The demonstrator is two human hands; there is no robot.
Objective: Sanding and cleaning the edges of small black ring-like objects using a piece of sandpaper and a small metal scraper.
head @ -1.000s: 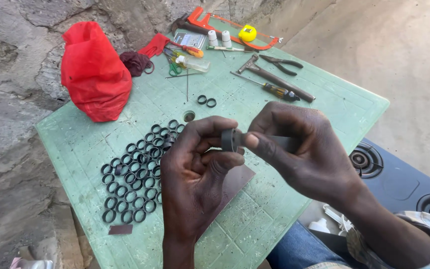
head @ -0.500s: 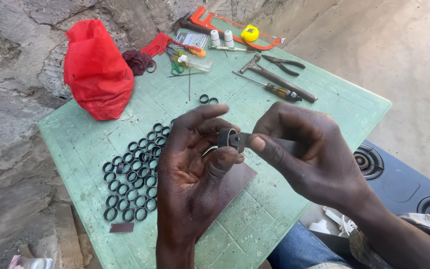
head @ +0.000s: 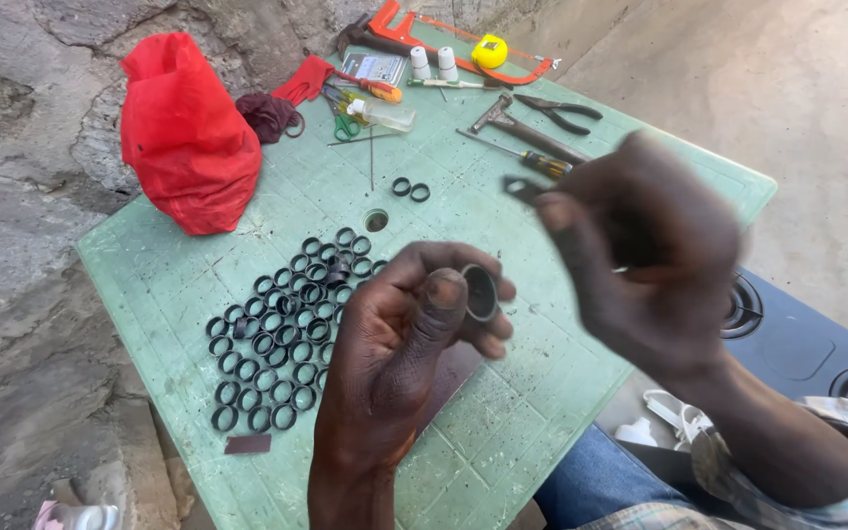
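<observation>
Head view: left hand (head: pixel 404 363) pinches one black ring (head: pixel 480 292).

red bag (head: pixel 186 137), green table (head: pixel 503 432), black rings (head: pixel 282 329)

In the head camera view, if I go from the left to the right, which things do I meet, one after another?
Red bag → group of black rings on the green table → left hand holding a ring → right hand, blurred → dark stove top.
</observation>
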